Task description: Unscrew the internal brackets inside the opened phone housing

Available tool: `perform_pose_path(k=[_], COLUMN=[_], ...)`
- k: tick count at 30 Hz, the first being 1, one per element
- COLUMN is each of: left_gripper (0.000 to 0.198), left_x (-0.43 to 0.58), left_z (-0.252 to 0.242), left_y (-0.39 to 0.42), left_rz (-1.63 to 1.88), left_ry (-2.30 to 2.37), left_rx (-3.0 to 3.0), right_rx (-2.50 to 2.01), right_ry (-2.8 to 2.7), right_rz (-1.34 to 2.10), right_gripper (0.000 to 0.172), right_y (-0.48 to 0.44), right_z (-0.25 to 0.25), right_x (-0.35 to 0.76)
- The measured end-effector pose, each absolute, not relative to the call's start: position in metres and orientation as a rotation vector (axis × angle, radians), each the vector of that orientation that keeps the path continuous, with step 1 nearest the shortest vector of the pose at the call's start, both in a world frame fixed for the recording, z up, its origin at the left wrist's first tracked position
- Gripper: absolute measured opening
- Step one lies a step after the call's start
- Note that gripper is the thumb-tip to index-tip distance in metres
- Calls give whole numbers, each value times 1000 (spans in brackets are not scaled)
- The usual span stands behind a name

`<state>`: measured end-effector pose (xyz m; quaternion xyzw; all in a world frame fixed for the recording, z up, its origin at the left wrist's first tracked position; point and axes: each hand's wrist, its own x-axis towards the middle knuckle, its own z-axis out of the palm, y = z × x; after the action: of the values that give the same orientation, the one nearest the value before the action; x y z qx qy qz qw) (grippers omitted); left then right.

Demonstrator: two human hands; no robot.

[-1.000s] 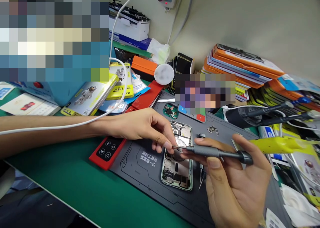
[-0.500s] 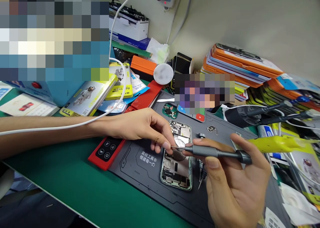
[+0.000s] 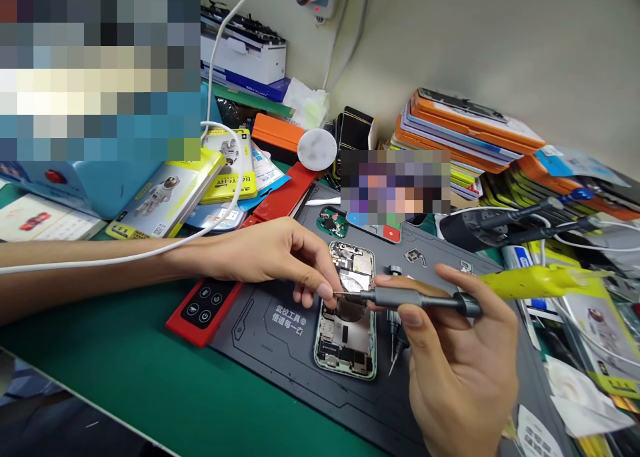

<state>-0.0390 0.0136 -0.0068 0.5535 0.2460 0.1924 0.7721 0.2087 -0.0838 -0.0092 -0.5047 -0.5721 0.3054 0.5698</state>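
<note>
My right hand (image 3: 465, 370) is closed around a grey screwdriver (image 3: 400, 298), held nearly level with its thin shaft pointing left. At the shaft's tip, my left hand (image 3: 285, 260) pinches with thumb and forefinger; whether a small part is also between them I cannot tell. Both hands are above an opened smartphone (image 3: 345, 347), which lies on a dark grey work mat (image 3: 250, 357) with its inner parts showing. The screwdriver and fingers cover part of the phone's middle. Further screwdrivers (image 3: 395, 347) lie just right of the phone, partly behind my right hand.
A red device with buttons (image 3: 200, 310) lies left of the phone. Beyond are a small green circuit board (image 3: 333, 222) and a metal part (image 3: 415, 257). Battery boxes (image 3: 165, 197) and stacked orange cases (image 3: 465, 133) stand behind. A yellow tool (image 3: 535, 280) is at right. A white cable (image 3: 150, 253) crosses my left forearm.
The view has shifted slightly, so everything sits a little further left in the picture. Both hands keep the same hold on the screwdriver above the phone.
</note>
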Motion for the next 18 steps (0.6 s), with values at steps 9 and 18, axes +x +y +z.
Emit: perform_pose_path(k=[9,18], left_gripper=[13,12], left_x=[-38,-38], left_z=[1,4], left_y=[11,11], left_rz=[427,433], left_ry=[528,560], left_rx=[1137,1172], right_rx=[-1177,-1154], right_ry=[-1267,-1277], right_rz=[837,859], right_gripper=[38,38], right_y=[-81,-79], right_z=[-8,-6], right_x=[207,206])
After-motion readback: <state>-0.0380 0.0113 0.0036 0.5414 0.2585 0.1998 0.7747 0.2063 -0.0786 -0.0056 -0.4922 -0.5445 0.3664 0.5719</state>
